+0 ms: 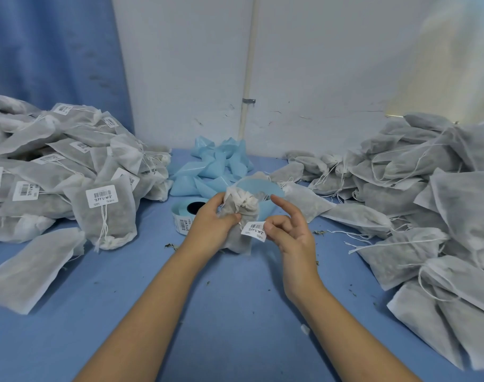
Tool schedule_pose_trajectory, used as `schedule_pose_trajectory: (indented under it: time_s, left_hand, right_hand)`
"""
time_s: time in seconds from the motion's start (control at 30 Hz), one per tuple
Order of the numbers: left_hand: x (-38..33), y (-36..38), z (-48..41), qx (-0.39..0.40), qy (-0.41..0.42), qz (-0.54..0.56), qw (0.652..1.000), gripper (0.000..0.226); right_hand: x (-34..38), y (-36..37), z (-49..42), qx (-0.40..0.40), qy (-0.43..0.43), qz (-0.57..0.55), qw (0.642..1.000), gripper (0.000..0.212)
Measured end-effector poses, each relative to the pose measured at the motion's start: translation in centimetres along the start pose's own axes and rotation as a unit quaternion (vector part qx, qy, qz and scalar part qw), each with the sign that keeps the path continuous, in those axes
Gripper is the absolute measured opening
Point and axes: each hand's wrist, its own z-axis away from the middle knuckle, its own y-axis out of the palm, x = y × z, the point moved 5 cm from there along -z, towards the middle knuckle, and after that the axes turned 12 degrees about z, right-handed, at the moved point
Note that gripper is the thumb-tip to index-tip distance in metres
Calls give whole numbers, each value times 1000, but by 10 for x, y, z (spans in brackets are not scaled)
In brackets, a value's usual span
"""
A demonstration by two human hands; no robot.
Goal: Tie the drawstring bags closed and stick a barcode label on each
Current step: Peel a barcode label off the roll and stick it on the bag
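Above the middle of a blue table (207, 312), a person's left hand (212, 220) grasps a tied grey drawstring bag (239, 205) below its gathered neck, apparently steadying it. The right hand (293, 230) pinches a barcode label (254, 230) against the bag's front, forefinger lifted, seemingly to place it. A label roll (188, 213) sits just behind. Labelled bags (56, 166) heap on the left and unlabelled ones (414, 188) on the right, probably sorted as done and waiting.

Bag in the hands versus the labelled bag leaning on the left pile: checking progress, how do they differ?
The held bag is gripped neck-up by the left hand; the leaning bag rests neck-down, untouched. The held bag's label is pinched at its edge by the right hand; the leaning bag's label lies flat. Both are grey drawstring bags.
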Motion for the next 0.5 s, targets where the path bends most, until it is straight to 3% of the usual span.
schedule_pose_trajectory:
  time_s: [0.2, 0.37, 0.5]
  left_hand:
    - [-1, 0, 0, -3, 7, 1, 1000, 29]
    - [-7, 2, 4, -112, 87, 51, 989, 26]
    - [-14, 16, 15, -150, 149, 55, 976, 26]
  right_hand:
    - [2, 2, 4, -13, -2, 47, 999, 39]
    - [0, -6, 5, -116, 50, -28, 992, 25]
    - [2, -1, 8, -143, 91, -60, 984, 20]
